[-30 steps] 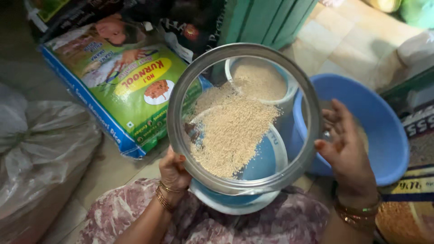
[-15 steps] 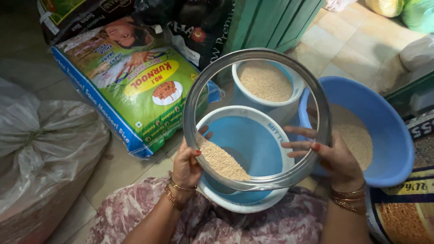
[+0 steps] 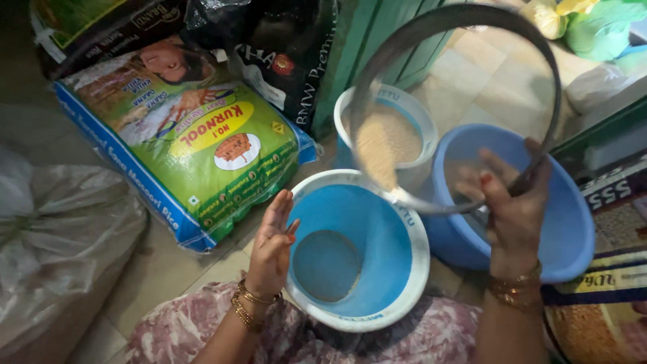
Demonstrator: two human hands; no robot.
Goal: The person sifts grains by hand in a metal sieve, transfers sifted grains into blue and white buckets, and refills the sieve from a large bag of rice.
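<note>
The right hand (image 3: 515,216) grips the lower rim of a round metal sieve (image 3: 458,101), fingers closed on it; the sieve stands tipped up nearly on edge, its face turned toward the person, a slide of pale grain (image 3: 379,152) gathered at its lower left side; that low edge hangs above the gap between the near blue bucket (image 3: 404,222) and the smaller tub of grain (image 3: 404,111) behind it. The left hand (image 3: 273,246) is flat and open, fingers together, palm resting against the near bucket's white rim on its left side, holding nothing; so the right hand alone carries the sieve, and the left is the nearer to the bucket. A wide blue basin (image 3: 573,229) sits to the right, partly under the sieve.

On the floor to the left lies a flat green and yellow sack (image 3: 195,145) edged in blue, with a round white patch; a black bag (image 3: 283,61) leans behind it; a grey plastic sack (image 3: 54,236) slumps at far left; an orange-brown packet (image 3: 600,323) shows at lower right.
</note>
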